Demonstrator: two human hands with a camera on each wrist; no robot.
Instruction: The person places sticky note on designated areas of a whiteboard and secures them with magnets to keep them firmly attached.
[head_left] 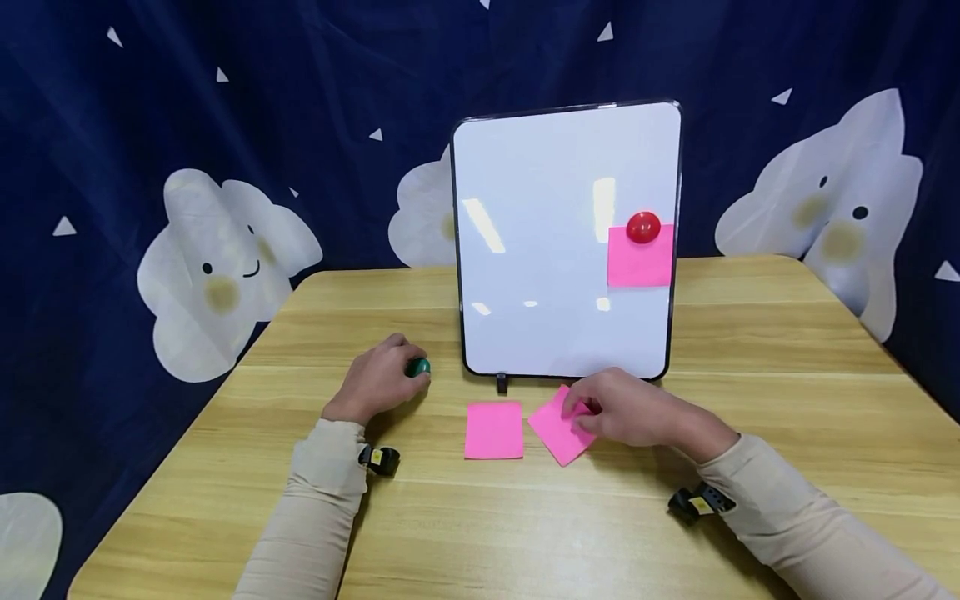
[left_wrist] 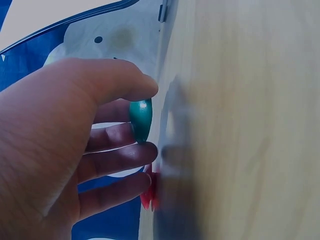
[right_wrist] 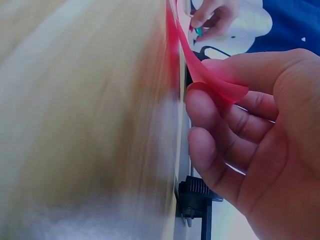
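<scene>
My left hand grips a green magnet between thumb and fingers, left of the whiteboard. In the left wrist view a red object, partly hidden, shows behind the fingertips. My right hand pinches the right corner of a pink sticky note; that corner curls up between thumb and fingers in the right wrist view. A second pink sticky note lies flat on the table to its left. On the whiteboard, a red round magnet covers the top of another pink sticky note.
The whiteboard stands upright on the wooden table, with a small black foot at its lower left. Behind the table hangs a dark blue curtain with cloud prints. A black clip-like foot appears below my right hand's fingers.
</scene>
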